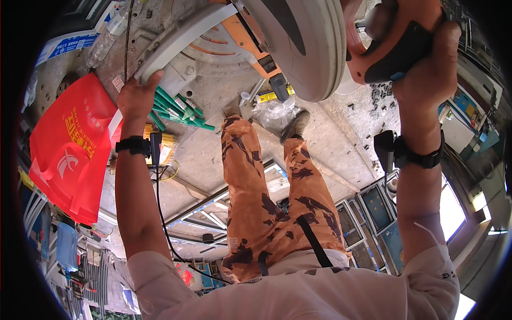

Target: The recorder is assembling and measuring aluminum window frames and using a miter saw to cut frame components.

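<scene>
A miter saw with a grey blade guard (304, 48) and orange body stands in front of me at the top of the head view. My right hand (429, 72) is closed around its orange and black handle (400, 50). On the saw's left side lies a pale grey metal profile (186, 40), running slantwise toward the blade guard. My left hand (136, 96) grips the near left end of this profile, with the thumb along it. The blade itself is hidden by the guard. Both wrists wear black straps with small devices.
A red bag (69, 149) is beside my left forearm. Below the saw are green tubes (181, 109), a yellow tube (274, 95) and clear plastic (274, 116). Dark offcuts (381, 96) litter the ground at right. Metal frames (368, 213) and a clear bottle (109, 37) are around.
</scene>
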`<state>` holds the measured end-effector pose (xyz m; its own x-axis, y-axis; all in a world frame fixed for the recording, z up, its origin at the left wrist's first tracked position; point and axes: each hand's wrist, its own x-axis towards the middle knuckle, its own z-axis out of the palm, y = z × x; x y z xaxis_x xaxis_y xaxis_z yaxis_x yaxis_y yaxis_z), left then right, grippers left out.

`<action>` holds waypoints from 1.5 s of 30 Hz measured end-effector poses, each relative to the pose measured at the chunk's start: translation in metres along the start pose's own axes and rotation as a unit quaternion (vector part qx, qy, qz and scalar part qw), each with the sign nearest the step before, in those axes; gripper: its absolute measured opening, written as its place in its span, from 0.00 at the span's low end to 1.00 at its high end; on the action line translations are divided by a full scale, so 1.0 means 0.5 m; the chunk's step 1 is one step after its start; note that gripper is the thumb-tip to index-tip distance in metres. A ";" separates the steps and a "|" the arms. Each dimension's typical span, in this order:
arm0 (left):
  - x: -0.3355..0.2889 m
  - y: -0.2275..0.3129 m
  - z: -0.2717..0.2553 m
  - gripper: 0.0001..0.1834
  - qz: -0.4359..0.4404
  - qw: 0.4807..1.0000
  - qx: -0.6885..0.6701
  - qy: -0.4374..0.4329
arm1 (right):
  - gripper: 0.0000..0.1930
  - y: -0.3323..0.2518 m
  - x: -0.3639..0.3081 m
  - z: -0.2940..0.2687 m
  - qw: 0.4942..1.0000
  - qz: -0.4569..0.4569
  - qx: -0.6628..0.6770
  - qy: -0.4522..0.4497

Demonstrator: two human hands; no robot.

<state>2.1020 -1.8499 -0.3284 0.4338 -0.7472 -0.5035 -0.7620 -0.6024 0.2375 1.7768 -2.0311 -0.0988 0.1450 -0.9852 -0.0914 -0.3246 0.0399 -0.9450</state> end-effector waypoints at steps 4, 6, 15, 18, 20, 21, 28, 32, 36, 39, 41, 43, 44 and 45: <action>0.007 -0.011 0.007 0.47 0.002 0.999 0.033 -0.008 | 0.35 0.028 -0.014 -0.005 1.000 -0.008 0.008 0.011; 0.010 -0.016 0.009 0.47 -0.004 0.999 0.032 -0.016 | 0.36 0.038 -0.021 0.003 0.999 -0.008 0.008 0.032; 0.000 0.000 -0.006 0.47 -0.004 1.000 0.019 -0.007 | 0.42 0.111 -0.025 -0.078 0.997 0.000 0.053 -0.061; 0.000 0.002 -0.006 0.48 -0.003 1.000 0.014 -0.008 | 0.46 0.129 -0.025 -0.099 0.989 0.046 0.086 -0.109; 0.000 0.001 -0.005 0.47 -0.004 1.000 0.002 -0.007 | 0.46 0.132 -0.028 -0.098 0.990 0.049 0.084 -0.101; -0.001 0.001 -0.004 0.47 -0.004 1.000 0.002 -0.007 | 0.46 0.135 -0.029 -0.100 0.990 0.047 0.082 -0.105; 0.001 -0.005 -0.001 0.47 0.005 1.000 -0.002 0.002 | 0.47 0.145 -0.032 -0.096 0.993 0.020 0.058 -0.102; 0.000 0.001 -0.002 0.47 -0.009 1.000 0.016 -0.005 | 0.47 0.154 -0.034 -0.100 0.993 0.018 0.060 -0.101; 0.004 -0.005 -0.001 0.46 -0.019 0.999 0.022 -0.018 | 0.47 0.158 -0.035 -0.098 0.991 0.020 0.082 -0.099; 0.004 -0.015 0.004 0.45 -0.011 1.000 0.010 -0.005 | 0.46 0.159 -0.045 -0.092 0.993 0.029 0.079 -0.077; -0.001 -0.002 0.000 0.44 -0.016 1.000 0.003 -0.005 | 0.46 0.163 -0.047 -0.094 0.994 0.044 0.078 -0.058; 0.003 -0.010 0.005 0.46 -0.007 1.000 0.001 0.001 | 0.46 0.170 -0.044 -0.095 0.989 0.034 0.115 -0.084; 0.005 -0.014 0.006 0.47 0.002 1.000 0.000 0.006 | 0.46 0.170 -0.045 -0.094 0.989 0.034 0.115 -0.084; 0.006 -0.019 0.007 0.47 0.002 1.000 0.000 0.007 | 0.46 0.168 -0.047 -0.093 0.992 0.035 0.099 -0.067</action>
<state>2.1087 -1.8454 -0.3349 0.4378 -0.7530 -0.4913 -0.7638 -0.5997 0.2385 1.7027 -2.0123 -0.1615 0.2562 -0.9484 -0.1869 -0.1510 0.1517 -0.9768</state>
